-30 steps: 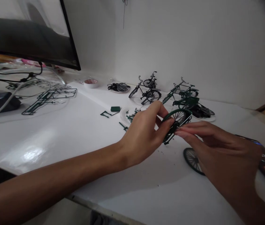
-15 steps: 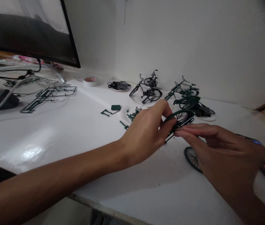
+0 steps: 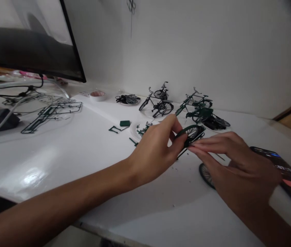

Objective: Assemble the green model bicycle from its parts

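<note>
My left hand (image 3: 158,151) pinches a small green model bicycle wheel with its fender (image 3: 192,132) just above the white table (image 3: 83,147). My right hand (image 3: 232,168) meets it from the right, thumb and forefinger closed on the same wheel assembly and a thin metal rod (image 3: 219,156). A loose black spoked wheel (image 3: 206,174) lies flat on the table under my right hand, partly hidden.
Finished model bicycles (image 3: 158,101) (image 3: 199,106) stand at the back by the wall. A paper plate with green parts (image 3: 141,127), a green block (image 3: 125,123), plastic part frames (image 3: 55,111), a tape roll (image 3: 97,95), a monitor (image 3: 29,44) and a phone (image 3: 281,168) surround the hands.
Both hands with the wheel assembly have shifted slightly left and down in view as the camera tilted; the grip stays the same.
</note>
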`<state>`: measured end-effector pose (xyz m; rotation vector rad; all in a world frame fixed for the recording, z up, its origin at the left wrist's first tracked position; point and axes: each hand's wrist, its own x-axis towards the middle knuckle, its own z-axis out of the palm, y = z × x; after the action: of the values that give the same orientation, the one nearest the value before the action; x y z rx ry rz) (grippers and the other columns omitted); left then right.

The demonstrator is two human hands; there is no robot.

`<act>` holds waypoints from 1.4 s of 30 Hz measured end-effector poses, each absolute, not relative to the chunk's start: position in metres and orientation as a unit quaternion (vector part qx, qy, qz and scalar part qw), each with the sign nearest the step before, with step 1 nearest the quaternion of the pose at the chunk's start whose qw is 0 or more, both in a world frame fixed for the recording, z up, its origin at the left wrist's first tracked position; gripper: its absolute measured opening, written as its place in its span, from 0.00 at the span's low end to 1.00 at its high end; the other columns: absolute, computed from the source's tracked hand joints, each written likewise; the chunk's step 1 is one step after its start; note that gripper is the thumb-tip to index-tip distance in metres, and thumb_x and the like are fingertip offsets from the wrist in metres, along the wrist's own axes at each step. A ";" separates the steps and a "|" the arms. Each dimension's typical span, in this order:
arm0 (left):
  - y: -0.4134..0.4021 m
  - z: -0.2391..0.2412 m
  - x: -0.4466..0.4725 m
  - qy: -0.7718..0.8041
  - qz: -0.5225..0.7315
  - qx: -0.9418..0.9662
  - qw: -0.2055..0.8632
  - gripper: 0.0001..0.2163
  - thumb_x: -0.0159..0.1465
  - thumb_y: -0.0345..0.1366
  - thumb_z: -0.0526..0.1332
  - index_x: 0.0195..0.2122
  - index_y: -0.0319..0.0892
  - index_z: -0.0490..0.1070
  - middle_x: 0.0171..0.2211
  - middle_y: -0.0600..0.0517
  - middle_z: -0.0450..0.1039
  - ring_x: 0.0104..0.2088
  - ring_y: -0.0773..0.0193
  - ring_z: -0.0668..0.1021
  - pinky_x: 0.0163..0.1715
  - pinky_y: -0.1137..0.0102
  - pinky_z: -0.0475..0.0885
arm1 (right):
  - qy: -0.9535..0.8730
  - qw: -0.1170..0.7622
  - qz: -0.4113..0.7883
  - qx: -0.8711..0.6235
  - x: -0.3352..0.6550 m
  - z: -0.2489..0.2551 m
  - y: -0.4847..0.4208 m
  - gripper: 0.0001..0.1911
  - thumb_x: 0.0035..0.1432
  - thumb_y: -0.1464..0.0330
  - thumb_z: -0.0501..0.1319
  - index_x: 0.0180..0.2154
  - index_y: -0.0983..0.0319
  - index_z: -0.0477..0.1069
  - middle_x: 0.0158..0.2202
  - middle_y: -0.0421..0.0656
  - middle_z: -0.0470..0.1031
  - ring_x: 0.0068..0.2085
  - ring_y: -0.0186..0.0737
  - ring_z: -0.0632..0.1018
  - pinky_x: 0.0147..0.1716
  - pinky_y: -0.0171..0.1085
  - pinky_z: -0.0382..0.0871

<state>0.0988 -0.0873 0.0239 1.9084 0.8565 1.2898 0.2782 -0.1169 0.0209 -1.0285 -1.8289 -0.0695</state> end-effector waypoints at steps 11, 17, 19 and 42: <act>-0.081 0.018 0.104 0.236 0.486 0.626 0.562 0.09 0.69 0.39 0.58 0.38 0.38 0.68 0.38 0.50 0.72 0.41 0.66 0.76 0.45 0.66 0.76 | -0.604 0.536 0.119 -0.578 0.285 0.033 -0.109 0.03 0.51 0.66 0.72 0.29 0.53 0.80 0.33 0.38 0.83 0.38 0.44 0.81 0.44 0.44 0.75; -0.080 0.013 0.109 0.268 0.497 0.591 0.576 0.03 0.64 0.29 0.63 0.38 0.36 0.70 0.36 0.50 0.74 0.40 0.64 0.80 0.42 0.67 0.81 | -0.547 0.561 0.228 -0.579 0.289 0.024 -0.102 0.07 0.46 0.62 0.75 0.30 0.54 0.82 0.32 0.41 0.83 0.36 0.45 0.82 0.42 0.44 0.78; -0.080 0.013 0.110 0.285 0.502 0.583 0.571 0.03 0.63 0.29 0.63 0.37 0.36 0.71 0.34 0.50 0.75 0.39 0.63 0.80 0.40 0.67 0.81 | -0.539 0.566 0.244 -0.574 0.291 0.020 -0.101 0.08 0.46 0.60 0.75 0.30 0.54 0.83 0.32 0.41 0.83 0.36 0.44 0.82 0.41 0.43 0.78; -0.077 0.017 0.106 0.285 0.514 0.594 0.550 0.03 0.63 0.26 0.62 0.35 0.37 0.67 0.36 0.51 0.72 0.37 0.65 0.79 0.37 0.67 0.82 | -0.500 0.566 0.340 -0.560 0.294 0.016 -0.100 0.12 0.44 0.60 0.76 0.33 0.53 0.83 0.32 0.39 0.82 0.36 0.38 0.80 0.40 0.38 0.75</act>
<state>0.1060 -0.0767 0.0165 1.4052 0.6752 1.2163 0.2939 -0.0997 0.0162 -1.3162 -1.1758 0.7983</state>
